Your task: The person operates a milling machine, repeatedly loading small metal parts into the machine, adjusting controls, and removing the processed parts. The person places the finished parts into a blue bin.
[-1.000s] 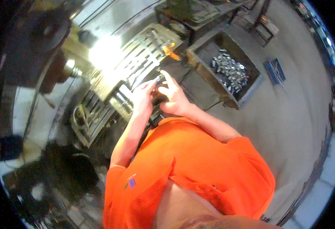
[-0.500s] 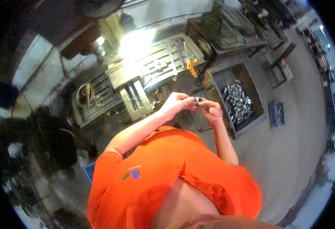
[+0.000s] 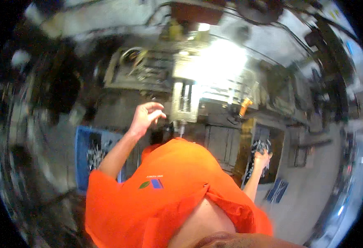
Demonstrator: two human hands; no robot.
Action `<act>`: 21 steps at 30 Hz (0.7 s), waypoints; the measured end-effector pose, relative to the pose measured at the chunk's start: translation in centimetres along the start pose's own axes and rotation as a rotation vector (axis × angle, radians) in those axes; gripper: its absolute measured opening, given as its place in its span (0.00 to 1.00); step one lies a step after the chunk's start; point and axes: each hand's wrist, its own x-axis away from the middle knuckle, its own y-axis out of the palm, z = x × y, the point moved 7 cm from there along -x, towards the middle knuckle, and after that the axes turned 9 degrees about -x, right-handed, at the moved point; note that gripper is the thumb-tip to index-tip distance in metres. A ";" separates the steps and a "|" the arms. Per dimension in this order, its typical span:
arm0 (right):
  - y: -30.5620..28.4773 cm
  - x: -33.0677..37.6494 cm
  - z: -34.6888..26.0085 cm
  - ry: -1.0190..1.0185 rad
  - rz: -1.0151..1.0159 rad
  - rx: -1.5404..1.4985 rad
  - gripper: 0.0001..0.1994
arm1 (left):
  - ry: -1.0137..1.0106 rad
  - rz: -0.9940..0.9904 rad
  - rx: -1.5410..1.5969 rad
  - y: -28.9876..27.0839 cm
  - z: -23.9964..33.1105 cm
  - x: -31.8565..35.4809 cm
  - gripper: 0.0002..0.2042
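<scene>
My left hand (image 3: 145,118) is raised to the left of the machine's vise (image 3: 184,102), apart from it. Its fingers are loosely bent with a gap to the thumb, and no object shows in it. Off to the right, my right hand (image 3: 262,158) reaches down into a metal bin (image 3: 277,139). Small shiny metal parts (image 3: 260,145) lie heaped there, right at its fingertips. Motion smears those fingers, so whether they grip a part cannot be made out.
A blue crate (image 3: 81,159) with similar metal parts stands at the left, beyond my left forearm. An orange-handled tool (image 3: 244,107) lies at the machine table's right end. Glare from a lamp (image 3: 222,60) washes out part of the table. A blue object (image 3: 277,190) lies on the floor.
My hands, which were together on a small metal part, have separated. The left has moved left and the right has gone to the bin. The view has turned, bringing the blue crate into sight.
</scene>
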 end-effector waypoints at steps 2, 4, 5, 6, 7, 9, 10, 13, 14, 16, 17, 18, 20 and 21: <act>1.9 0.1 -3.4 -0.268 0.068 -0.213 0.21 | 0.011 0.165 0.077 -4.5 -2.4 1.2 0.09; 4.2 1.6 -9.6 -0.543 -0.018 -0.342 0.20 | -0.018 0.325 0.039 -9.2 -5.1 3.1 0.11; 7.4 1.8 -9.8 -0.288 -0.212 -0.668 0.20 | 0.074 0.350 0.140 -11.7 -7.4 3.9 0.12; 9.3 3.4 -11.3 -0.118 -0.389 -0.807 0.20 | -0.017 0.437 0.060 -14.2 -8.5 5.4 0.13; 11.2 5.0 -13.1 0.069 -0.544 -0.921 0.20 | -0.122 0.551 -0.018 -17.3 -11.6 7.1 0.13; 12.5 6.2 -15.6 -0.306 -0.634 -0.778 0.20 | -0.182 0.680 -0.187 -22.4 -15.8 11.3 0.13; 13.6 6.7 -15.9 -0.424 -0.737 -0.726 0.21 | -0.266 0.779 -0.323 -23.9 -17.3 13.4 0.13; 15.6 8.5 -16.0 -0.001 -1.033 -0.607 0.22 | -0.453 0.711 -0.492 -25.2 -22.8 18.1 0.14; 15.7 8.4 -16.1 0.003 -1.059 -0.646 0.22 | -0.506 0.651 -0.560 -25.0 -25.1 18.9 0.14; 16.3 8.2 -15.7 -0.001 -1.090 -0.660 0.22 | -0.579 0.565 -0.677 -23.7 -25.6 18.8 0.15; 16.5 8.0 -15.3 -0.011 -1.098 -0.631 0.22 | -0.526 0.574 -0.768 -23.1 -25.8 18.4 0.14; 15.9 8.0 -16.3 0.014 -1.104 -0.603 0.22 | -0.472 0.585 -0.859 -22.4 -26.3 17.9 0.13; 13.4 8.8 -18.3 0.083 -1.088 -0.556 0.23 | -0.473 0.601 -0.989 -21.6 -27.4 15.9 0.11; 13.8 8.7 -17.8 0.063 -1.096 -0.528 0.23 | -0.466 0.606 -1.060 -21.4 -27.7 14.8 0.10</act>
